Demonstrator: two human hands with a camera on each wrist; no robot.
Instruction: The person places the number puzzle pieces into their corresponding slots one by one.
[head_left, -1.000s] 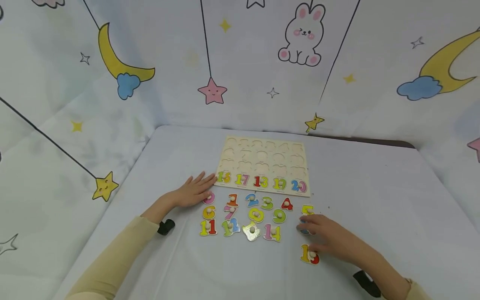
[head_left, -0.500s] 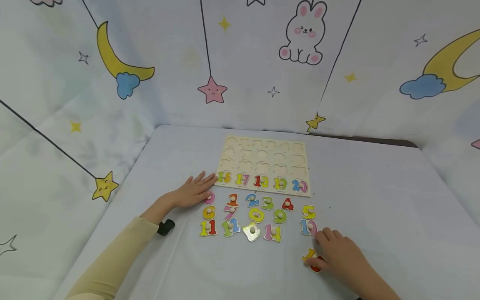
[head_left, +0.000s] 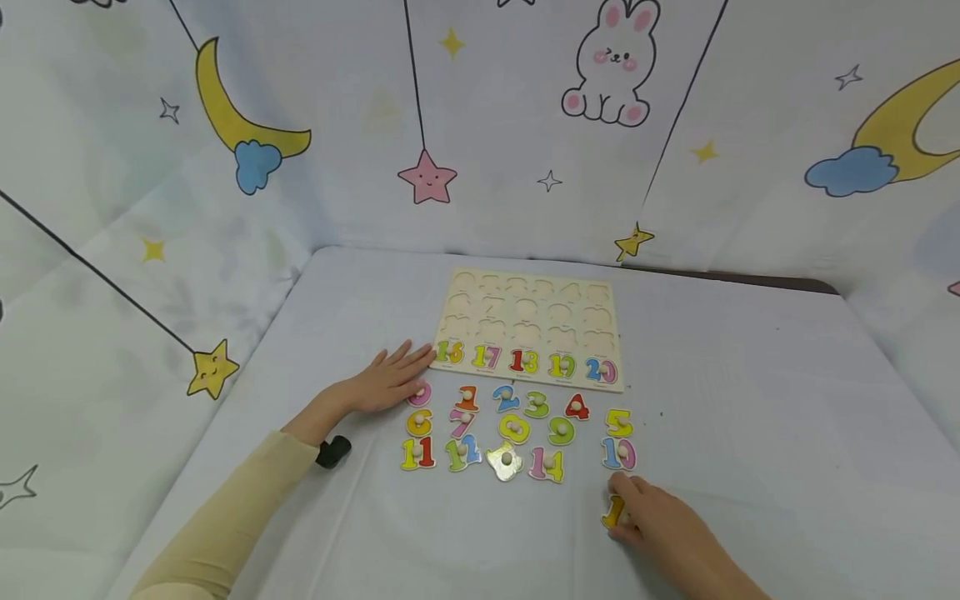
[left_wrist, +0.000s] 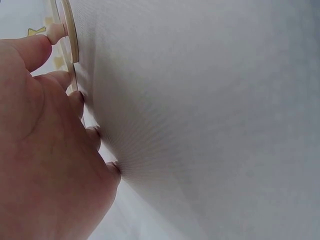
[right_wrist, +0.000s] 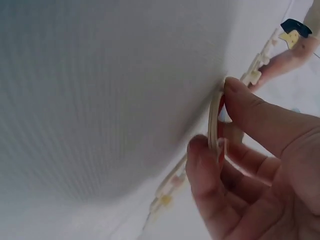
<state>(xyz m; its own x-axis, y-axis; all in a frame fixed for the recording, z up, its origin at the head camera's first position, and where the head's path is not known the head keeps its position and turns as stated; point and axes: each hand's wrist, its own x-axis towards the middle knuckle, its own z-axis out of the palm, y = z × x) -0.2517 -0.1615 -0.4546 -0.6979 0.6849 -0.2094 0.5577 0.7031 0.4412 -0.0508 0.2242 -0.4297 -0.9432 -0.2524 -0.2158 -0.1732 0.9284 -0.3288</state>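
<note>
My right hand (head_left: 667,529) holds the wooden number 15 piece (head_left: 612,512) by its edges, thumb on one side and fingers on the other. In the right wrist view, the piece (right_wrist: 214,122) is seen edge-on between thumb and fingertips; its red digit is mostly covered in the head view. My left hand (head_left: 382,382) lies with fingers spread on the table, fingertips at the left edge of the puzzle board (head_left: 525,321). Its thumb is at the pink 0 piece (head_left: 420,394), close to that piece's knob (left_wrist: 56,33) in the left wrist view.
Several knobbed number pieces lie in rows below the board, including the 10 (head_left: 618,454), 14 (head_left: 547,465) and 11 (head_left: 417,454). One silvery piece (head_left: 505,461) lies among them. The board's bottom row holds pieces such as the 20 (head_left: 602,371). A patterned curtain (head_left: 495,125) hangs behind.
My right hand has drawn back from the 10 piece toward the front and closed its fingers around the 15, which turned slightly. The left hand stays in place.
</note>
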